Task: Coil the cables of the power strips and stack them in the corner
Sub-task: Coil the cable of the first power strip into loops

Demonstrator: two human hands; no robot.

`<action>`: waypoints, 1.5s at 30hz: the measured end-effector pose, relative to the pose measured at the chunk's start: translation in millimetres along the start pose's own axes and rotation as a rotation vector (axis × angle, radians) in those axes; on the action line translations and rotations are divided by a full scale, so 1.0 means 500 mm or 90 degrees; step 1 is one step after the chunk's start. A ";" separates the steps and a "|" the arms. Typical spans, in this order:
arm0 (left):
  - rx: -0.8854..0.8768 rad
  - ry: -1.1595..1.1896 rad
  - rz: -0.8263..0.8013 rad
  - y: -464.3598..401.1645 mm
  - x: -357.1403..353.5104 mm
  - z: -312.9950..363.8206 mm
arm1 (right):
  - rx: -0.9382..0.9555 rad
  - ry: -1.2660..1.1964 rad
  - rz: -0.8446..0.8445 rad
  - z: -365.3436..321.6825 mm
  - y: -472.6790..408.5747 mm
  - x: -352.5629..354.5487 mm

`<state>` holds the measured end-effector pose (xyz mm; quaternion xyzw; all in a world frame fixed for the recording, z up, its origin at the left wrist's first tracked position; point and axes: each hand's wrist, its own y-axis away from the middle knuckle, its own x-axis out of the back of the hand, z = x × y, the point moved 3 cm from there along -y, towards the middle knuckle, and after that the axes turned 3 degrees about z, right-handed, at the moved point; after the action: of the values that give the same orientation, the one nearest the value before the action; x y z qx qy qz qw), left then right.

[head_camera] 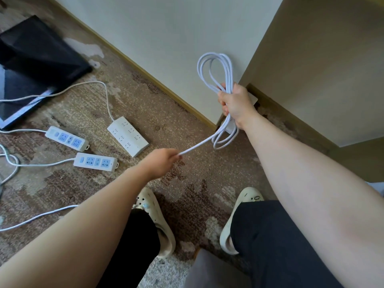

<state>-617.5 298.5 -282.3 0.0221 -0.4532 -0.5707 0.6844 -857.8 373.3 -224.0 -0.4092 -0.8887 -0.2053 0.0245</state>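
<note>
Right hand [236, 104] of mine is closed in a fist around a bundle of white cable loops [216, 65], held up in front of the pale wall [166, 34]; loops stand above my fist and more hang below it. From the lower loops one strand runs taut down to my left hand [161, 162], which pinches it between curled fingers — the two hands are well apart. A white block sits partly hidden behind my right wrist, at the foot of the wall corner; I cannot tell what it is.

On the patterned brown carpet [128, 104] to my left lie three power strips: a wide white one [128, 136] nearest the wall, and two narrower ones with blue sockets [67, 138] [95, 162] beside it, their cables trailing off leftward. Another white cable [37, 217] crosses the carpet under my left forearm. A dark flat panel [35, 59] lies further left — near the skirting. My feet are in cream clogs [158, 221].
</note>
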 end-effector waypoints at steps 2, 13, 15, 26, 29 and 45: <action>0.012 0.044 0.006 0.007 0.022 -0.038 | 0.003 -0.007 0.023 -0.002 -0.006 0.013; 0.048 -0.063 0.029 0.034 0.073 -0.060 | 0.037 0.122 -0.031 0.005 -0.019 -0.002; -0.044 -0.137 0.025 0.019 0.069 0.022 | 0.038 0.178 -0.080 0.006 -0.012 -0.019; -0.017 -0.123 0.225 -0.026 0.047 0.214 | -0.003 0.198 -0.227 0.024 0.036 -0.089; -0.013 -0.035 0.199 -0.040 0.048 0.209 | -0.006 0.211 -0.237 0.029 0.036 -0.081; 0.019 0.091 0.366 -0.047 0.089 0.174 | 0.008 0.255 -0.165 0.053 0.031 -0.081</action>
<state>-694.5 297.0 -217.7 -0.0573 -0.3996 -0.3436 0.8479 -815.8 363.5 -251.6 -0.2424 -0.9126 -0.2780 0.1762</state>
